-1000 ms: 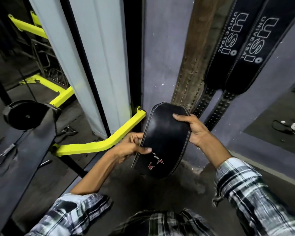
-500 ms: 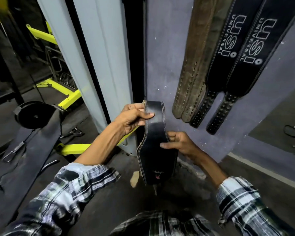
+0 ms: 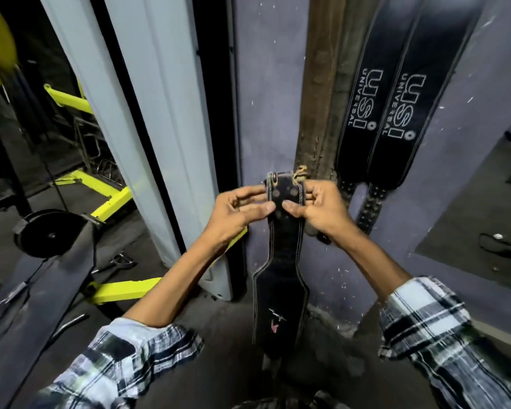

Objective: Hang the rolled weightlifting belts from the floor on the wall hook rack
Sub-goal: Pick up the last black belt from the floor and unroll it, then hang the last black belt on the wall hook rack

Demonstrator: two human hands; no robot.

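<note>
A black leather weightlifting belt (image 3: 281, 293) hangs unrolled in front of me, its wide part with a small red logo lowest. My left hand (image 3: 242, 211) and my right hand (image 3: 322, 208) both pinch its narrow top end, where rivets and a bit of tan cord show. Behind it on the purple wall (image 3: 266, 113) hang a brown leather belt (image 3: 322, 84) and two black belts printed "USI UNIVERSAL" (image 3: 396, 107). The hook rack is out of view above.
A white pillar (image 3: 148, 113) stands left of the wall. Yellow machine frame bars (image 3: 112, 199) and a black weight plate (image 3: 50, 234) sit on the dark floor at left. Cables and small items (image 3: 505, 243) lie on the floor at far right.
The belt has been unrolled and raised. Both hands moved up from its wide middle to grip the narrow top end, and my view shifted closer to the wall.
</note>
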